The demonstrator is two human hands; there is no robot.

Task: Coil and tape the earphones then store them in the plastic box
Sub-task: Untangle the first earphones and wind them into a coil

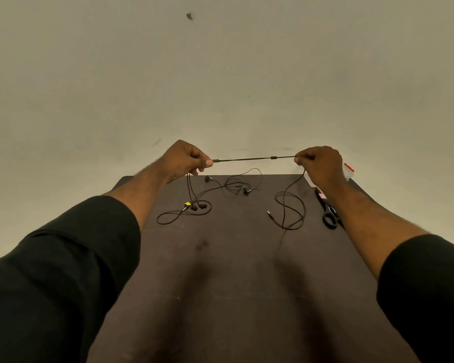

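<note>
A black earphone cable (249, 159) is stretched taut between my two hands above the far edge of the table. My left hand (185, 161) pinches one end, and two thin leads hang from it down to the earbuds (196, 206). My right hand (320, 165) pinches the other end, from which the cord drops into loose loops (290, 208) ending in a jack plug (270, 214). A second black earphone set (236, 185) lies tangled on the table behind. The clear plastic box (349, 171) with a red clasp peeks out behind my right hand.
The dark brown table (233, 271) stands against a plain beige wall. Black-handled scissors (328, 213) lie at the right edge under my right forearm. A small yellow piece (187, 204) sits beside the left earbuds.
</note>
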